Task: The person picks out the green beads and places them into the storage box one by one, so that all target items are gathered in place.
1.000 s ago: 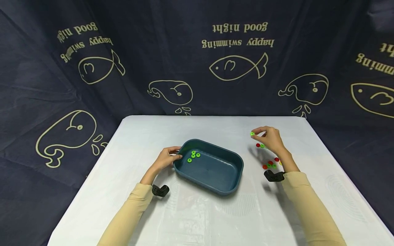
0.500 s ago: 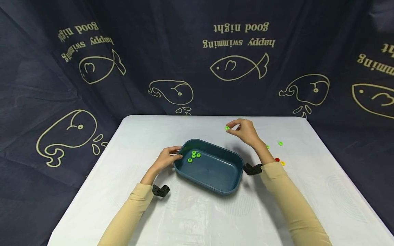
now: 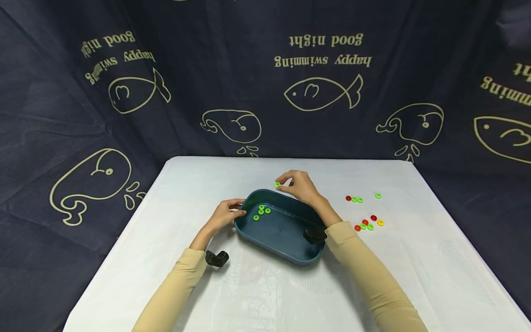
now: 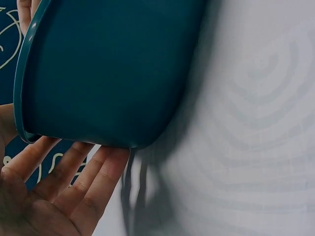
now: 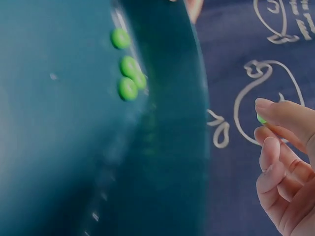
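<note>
My left hand point(image 3: 224, 216) holds the left end of a dark teal plastic bin point(image 3: 286, 235), thumb at the rim and fingers point(image 4: 101, 179) against the outer wall. Between the thumb and index finger of my right hand point(image 3: 302, 186), a small green ring point(image 3: 277, 184) is pinched, above and just beyond the bin's far rim. From the right wrist view, only a sliver of that green ring point(image 5: 261, 118) shows between the fingertips. Several more green rings point(image 3: 256, 218) lie inside the bin, grouped at its left end. My right forearm passes over the bin's right side.
Right of the bin, a red ring point(image 3: 348, 198) and two green ones form a short row, with a lone green ring point(image 3: 378, 196) beyond. Nearer lies a loose cluster of red, green and yellow rings point(image 3: 380, 222). A dark curtain point(image 3: 249, 69) hangs behind the white table point(image 3: 186, 184).
My right hand has carried the pinched green ring leftward from over the right side of the table to the bin's far rim. My left hand and the bin have stayed in place.
</note>
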`<move>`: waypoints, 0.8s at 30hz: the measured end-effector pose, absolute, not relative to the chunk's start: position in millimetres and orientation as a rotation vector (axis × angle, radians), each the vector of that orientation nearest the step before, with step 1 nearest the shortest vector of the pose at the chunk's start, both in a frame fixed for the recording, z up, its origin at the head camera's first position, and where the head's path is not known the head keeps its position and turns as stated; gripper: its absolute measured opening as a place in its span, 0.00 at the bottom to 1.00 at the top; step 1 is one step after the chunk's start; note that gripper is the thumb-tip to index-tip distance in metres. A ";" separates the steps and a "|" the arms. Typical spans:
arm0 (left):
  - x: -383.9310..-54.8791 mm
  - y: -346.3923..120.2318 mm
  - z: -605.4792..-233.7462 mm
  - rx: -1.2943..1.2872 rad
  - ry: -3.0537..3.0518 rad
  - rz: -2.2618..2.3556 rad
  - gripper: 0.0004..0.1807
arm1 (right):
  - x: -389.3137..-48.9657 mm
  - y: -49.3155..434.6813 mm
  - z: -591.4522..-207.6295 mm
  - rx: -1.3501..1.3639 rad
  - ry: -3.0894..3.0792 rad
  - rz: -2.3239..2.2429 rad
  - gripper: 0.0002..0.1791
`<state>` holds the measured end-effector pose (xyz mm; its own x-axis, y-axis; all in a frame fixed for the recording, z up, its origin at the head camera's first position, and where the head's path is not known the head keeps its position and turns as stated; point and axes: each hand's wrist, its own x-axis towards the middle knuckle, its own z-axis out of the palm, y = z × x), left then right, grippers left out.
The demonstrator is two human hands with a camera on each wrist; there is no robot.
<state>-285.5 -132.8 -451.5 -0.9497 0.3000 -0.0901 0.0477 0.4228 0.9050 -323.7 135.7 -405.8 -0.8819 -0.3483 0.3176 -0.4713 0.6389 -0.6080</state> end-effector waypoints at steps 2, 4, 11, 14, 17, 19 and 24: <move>-280.6 -131.3 -443.5 0.313 2.439 1.533 0.25 | -323.6 128.6 -411.1 0.715 -2.696 1.083 0.10; -275.7 -129.4 -435.7 0.319 2.444 1.521 0.25 | -322.9 122.1 -416.1 0.744 -2.712 1.086 0.10; -268.9 -128.3 -427.4 0.335 2.466 1.513 0.24 | -316.9 100.2 -428.9 0.862 -2.764 1.031 0.11; -269.5 -128.5 -427.7 0.326 2.458 1.519 0.24 | -314.3 92.9 -435.7 0.928 -2.788 0.988 0.11; -270.2 -128.6 -428.2 0.326 2.452 1.518 0.24 | -312.2 88.5 -443.1 0.972 -2.834 0.954 0.10; -270.5 -128.4 -428.4 0.328 2.452 1.516 0.24 | -311.0 87.4 -447.3 0.992 -2.863 0.929 0.09; -271.0 -127.5 -428.7 0.334 2.444 1.534 0.24 | -309.9 87.5 -453.8 1.049 -2.900 0.878 0.08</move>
